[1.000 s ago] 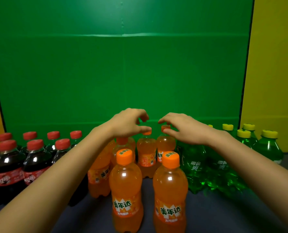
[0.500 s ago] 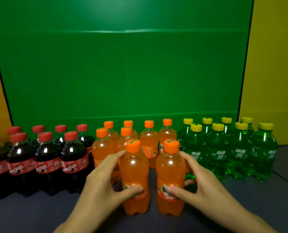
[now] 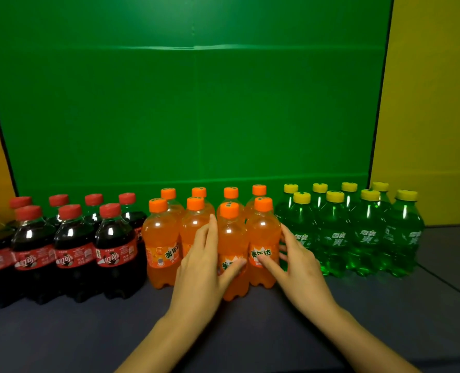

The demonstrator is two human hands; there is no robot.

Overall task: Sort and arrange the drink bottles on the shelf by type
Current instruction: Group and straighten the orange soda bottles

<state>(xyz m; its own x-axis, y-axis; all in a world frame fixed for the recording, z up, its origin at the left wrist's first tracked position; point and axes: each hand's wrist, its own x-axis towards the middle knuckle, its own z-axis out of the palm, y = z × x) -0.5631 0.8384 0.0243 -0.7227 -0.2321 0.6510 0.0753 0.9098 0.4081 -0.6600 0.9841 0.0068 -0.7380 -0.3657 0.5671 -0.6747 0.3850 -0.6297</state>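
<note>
A: What are the hands doing?

B: Each one is wrapped around an orange soda bottle. The left hand [image 3: 202, 261] grips the left bottle [image 3: 232, 239] of the front pair, fingers up its left side and thumb across the label. The right hand [image 3: 300, 261] grips the right bottle [image 3: 263, 232], thumb on the label and fingers round its right side.

A: Are those two standing?

B: Both upright, side by side and touching, on the dark shelf [image 3: 250, 332]. The left one sits a little nearer the camera than its neighbour.

A: And the rest of the orange ones?

B: The other orange bottles [image 3: 163, 238] stand in the middle of the shelf, two more in the front row to the left of the held pair and four behind.

A: What's on either side?

B: The cola bottles [image 3: 74, 246] with red caps are grouped on the left, just beside the orange group. The green bottles [image 3: 366, 232] with yellow caps are grouped on the right, in two rows, close against the right hand's fingers.

A: Behind them?

B: A green backboard [image 3: 193, 111] runs along the back, with yellow panels [image 3: 433, 103] at both edges.
</note>
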